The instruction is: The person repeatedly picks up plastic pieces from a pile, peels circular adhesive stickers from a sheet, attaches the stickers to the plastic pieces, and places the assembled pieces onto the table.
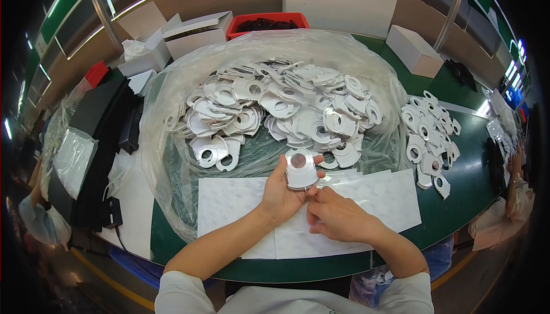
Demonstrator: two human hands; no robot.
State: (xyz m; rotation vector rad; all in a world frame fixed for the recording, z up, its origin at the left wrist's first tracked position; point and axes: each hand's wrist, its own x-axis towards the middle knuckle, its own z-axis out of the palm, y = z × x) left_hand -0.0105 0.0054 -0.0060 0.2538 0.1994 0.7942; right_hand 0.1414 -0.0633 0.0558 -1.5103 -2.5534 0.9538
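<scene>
My left hand (281, 196) is closed around a flat white plastic plate (301, 177) with a large round hole near its top, holding it up over white sheets. Just right of the plate's lower edge is my right hand (341, 216), its fingers curled in. A thin, small thing shows at its fingertips beside the plate, too little to name. Beyond both hands lies a big heap of similar white plates (312, 125) on clear plastic film (378, 148). A smaller group of such plates (424, 133) lies to the right on the green table.
White sheets (229, 199) cover the front of the green table (470, 159). At the back stand a red bin (230, 30) of dark pieces and white boxes (412, 50). Black sheets (91, 136) and a bagged white item (74, 162) lie left. Other people's arms show at both sides.
</scene>
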